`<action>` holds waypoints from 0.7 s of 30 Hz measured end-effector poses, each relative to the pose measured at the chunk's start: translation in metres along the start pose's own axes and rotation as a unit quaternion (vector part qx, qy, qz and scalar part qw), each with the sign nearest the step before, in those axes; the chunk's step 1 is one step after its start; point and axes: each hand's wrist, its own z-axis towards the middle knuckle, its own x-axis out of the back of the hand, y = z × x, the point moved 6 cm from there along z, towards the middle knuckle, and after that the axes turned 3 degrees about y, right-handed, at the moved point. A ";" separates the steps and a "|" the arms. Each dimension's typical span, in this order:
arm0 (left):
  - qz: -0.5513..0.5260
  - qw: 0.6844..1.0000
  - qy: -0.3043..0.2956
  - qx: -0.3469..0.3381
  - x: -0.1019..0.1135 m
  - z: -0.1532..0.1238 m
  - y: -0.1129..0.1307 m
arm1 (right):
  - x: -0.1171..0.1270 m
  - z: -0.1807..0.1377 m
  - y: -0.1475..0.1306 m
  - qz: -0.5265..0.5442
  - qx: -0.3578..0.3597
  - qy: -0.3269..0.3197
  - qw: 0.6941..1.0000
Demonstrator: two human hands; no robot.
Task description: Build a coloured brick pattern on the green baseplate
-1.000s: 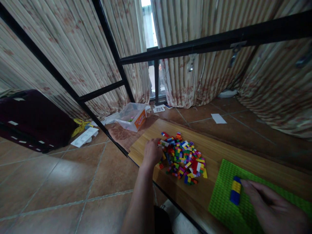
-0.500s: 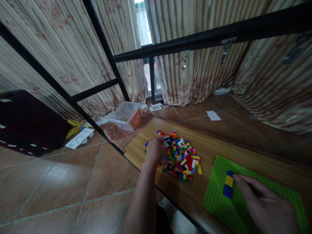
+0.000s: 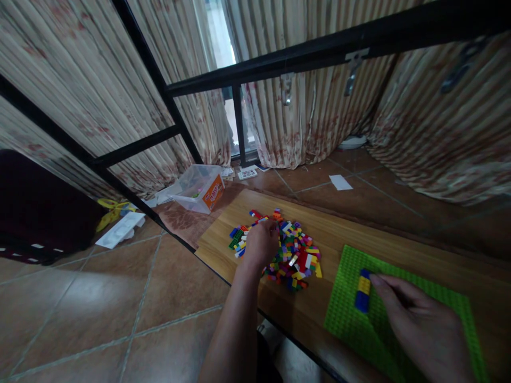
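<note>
Right hand's grip (image 3: 421, 319) pinched nearly closed – thumb and forefinger together on the far end of a short brick bar (image 3: 363, 291), blue at both ends, yellow between; bar is over the left part of the green baseplate (image 3: 339, 306), can't tell if it's pressed on or just held there; left hand's grip (image 3: 261, 242) is down at the brick pile (image 3: 297, 252), fingers curled, tips mostly hidden; can't tell how far open or whether it has a brick; pile sits on the wooden worktop (image 3: 223, 239), left of the baseplate and apart from it – mixed colours, some green, white and blue pieces showing left of the left hand; clear plastic box (image 3: 189, 201) with orange label stands beyond the worktop's left end, a few small pieces inside.
</note>
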 end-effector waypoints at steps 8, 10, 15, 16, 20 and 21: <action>0.053 0.992 0.018 -0.117 -0.019 0.007 0.022 | -0.003 0.000 -0.006 0.013 0.019 0.002 1.000; 0.059 0.992 0.004 -0.114 -0.024 0.010 0.023 | -0.003 0.000 -0.005 0.013 0.022 -0.001 1.000; -0.009 0.997 0.006 -0.074 -0.015 0.006 0.021 | -0.003 0.000 -0.006 0.037 0.025 0.012 0.999; -0.045 0.997 0.008 -0.061 -0.012 0.002 0.020 | -0.004 -0.001 -0.008 0.054 0.026 0.014 0.998; -0.252 0.966 -0.041 -0.040 -0.020 -0.023 0.031 | -0.011 -0.007 -0.025 0.179 0.005 -0.004 0.984; -0.298 0.951 -0.063 -0.040 -0.025 -0.029 0.038 | -0.017 -0.009 -0.030 0.224 -0.014 -0.026 0.974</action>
